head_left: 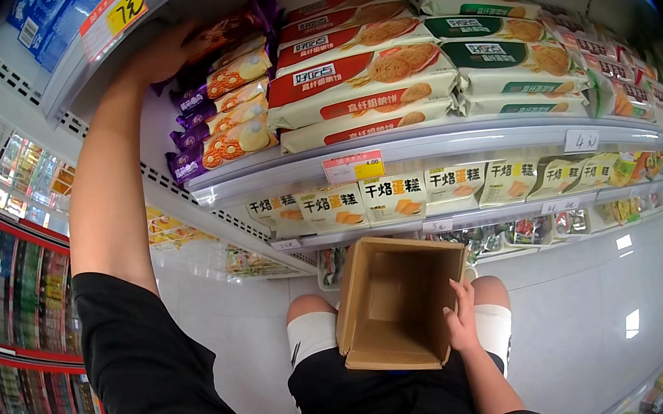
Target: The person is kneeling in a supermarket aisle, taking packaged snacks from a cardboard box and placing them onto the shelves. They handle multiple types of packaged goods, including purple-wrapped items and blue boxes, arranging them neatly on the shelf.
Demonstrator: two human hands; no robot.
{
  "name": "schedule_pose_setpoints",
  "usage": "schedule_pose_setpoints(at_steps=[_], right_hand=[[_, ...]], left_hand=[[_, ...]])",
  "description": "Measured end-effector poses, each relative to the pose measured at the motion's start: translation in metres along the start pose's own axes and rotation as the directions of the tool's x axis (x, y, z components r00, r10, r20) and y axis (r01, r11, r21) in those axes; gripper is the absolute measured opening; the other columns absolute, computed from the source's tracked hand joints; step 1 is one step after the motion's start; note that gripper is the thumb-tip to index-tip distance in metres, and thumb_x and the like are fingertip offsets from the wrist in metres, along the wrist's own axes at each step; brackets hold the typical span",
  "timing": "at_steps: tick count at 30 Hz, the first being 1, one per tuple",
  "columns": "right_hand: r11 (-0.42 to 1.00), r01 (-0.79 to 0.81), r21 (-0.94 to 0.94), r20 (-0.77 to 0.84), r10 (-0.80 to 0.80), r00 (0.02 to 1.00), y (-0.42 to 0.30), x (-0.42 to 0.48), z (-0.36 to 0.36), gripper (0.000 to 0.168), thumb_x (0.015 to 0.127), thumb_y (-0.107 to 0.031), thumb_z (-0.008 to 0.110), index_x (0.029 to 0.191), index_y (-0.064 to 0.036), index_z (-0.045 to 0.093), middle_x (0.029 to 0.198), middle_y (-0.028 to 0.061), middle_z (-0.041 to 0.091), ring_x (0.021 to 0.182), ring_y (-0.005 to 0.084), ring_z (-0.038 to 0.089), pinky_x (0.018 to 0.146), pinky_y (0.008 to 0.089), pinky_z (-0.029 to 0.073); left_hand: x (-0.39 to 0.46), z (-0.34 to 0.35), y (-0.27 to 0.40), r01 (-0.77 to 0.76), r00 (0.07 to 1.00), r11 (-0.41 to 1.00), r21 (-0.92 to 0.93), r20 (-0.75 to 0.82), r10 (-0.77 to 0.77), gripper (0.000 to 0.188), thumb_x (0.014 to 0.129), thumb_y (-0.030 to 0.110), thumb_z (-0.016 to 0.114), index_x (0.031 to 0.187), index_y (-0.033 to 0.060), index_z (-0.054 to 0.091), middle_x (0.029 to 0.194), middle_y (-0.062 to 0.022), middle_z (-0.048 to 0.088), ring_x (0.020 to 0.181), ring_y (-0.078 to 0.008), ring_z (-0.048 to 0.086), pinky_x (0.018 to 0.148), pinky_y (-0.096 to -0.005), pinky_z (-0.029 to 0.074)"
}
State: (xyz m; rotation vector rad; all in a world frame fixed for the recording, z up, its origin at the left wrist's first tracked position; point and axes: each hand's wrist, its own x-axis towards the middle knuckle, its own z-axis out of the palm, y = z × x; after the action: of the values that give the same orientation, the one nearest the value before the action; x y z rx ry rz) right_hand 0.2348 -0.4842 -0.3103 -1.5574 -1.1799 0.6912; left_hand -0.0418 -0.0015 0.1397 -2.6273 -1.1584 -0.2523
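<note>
My left hand (pixel 167 52) reaches deep into the upper shelf at its left end. It touches the end of a purple-wrapped biscuit pack (pixel 228 34) on top of a stack of purple cookie packs (pixel 236 141); shadow hides some fingers, so its grip is unclear. An open cardboard box (pixel 354 299) rests on my lap between my knees, and its bare inside shows. My right hand (pixel 463 319) holds the right wall of this box, with fingers at the rim. Beside the purple stack lie red-and-white biscuit packs (pixel 361 79) and green-and-white biscuit packs (pixel 507 55).
A shelf edge (pixel 115 24) with a price tag overhangs my left forearm. The upper shelf's front rail (pixel 457 148) runs across. Below stand white cake bags (pixel 394 198). Red-framed drink coolers (pixel 9 265) line the left; tiled floor (pixel 587 311) spreads to the right.
</note>
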Motion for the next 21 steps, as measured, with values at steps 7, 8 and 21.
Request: schedule_pose_setpoints(at_steps=[7, 8, 21], right_hand=[[1.0, -0.014, 0.008, -0.008, 0.014, 1.0, -0.004, 0.0, 0.0, 0.06, 0.081, -0.006, 0.054, 0.14, -0.004, 0.044, 0.146, 0.0275, 0.03, 0.137, 0.0443, 0.033, 0.116, 0.0454, 0.026], [1.0, -0.014, 0.003, -0.009, 0.014, 1.0, -0.004, 0.0, 0.0, 0.06, 0.081, -0.006, 0.054, 0.14, -0.004, 0.044, 0.146, 0.0274, 0.03, 0.137, 0.0442, 0.033, 0.116, 0.0453, 0.026], [1.0, 0.012, -0.016, -0.018, -0.012, 1.0, -0.003, 0.001, 0.0, 0.059, 0.081, -0.005, 0.054, 0.139, -0.004, 0.044, 0.145, 0.0275, 0.032, 0.136, 0.0445, 0.033, 0.116, 0.0454, 0.027]], left_hand=[[-0.006, 0.02, 0.012, 0.044, 0.999, 0.992, -0.12, 0.013, -0.043, 0.047, 0.1, 0.034, 0.055, 0.137, 0.0049, 0.053, 0.137, -0.0212, 0.055, 0.126, -0.0358, 0.053, 0.106, -0.0384, 0.041], [-0.006, 0.024, 0.016, 0.058, 0.998, 0.99, -0.131, -0.006, -0.059, 0.047, 0.099, 0.033, 0.057, 0.137, 0.0054, 0.053, 0.137, -0.021, 0.056, 0.125, -0.036, 0.053, 0.105, -0.0387, 0.041], [-0.01, 0.04, 0.017, -0.145, 0.94, 0.98, 0.139, -0.29, 0.18, 0.042, 0.095, 0.025, 0.061, 0.131, 0.0056, 0.055, 0.121, -0.0206, 0.06, 0.114, -0.0398, 0.056, 0.097, -0.0435, 0.045]])
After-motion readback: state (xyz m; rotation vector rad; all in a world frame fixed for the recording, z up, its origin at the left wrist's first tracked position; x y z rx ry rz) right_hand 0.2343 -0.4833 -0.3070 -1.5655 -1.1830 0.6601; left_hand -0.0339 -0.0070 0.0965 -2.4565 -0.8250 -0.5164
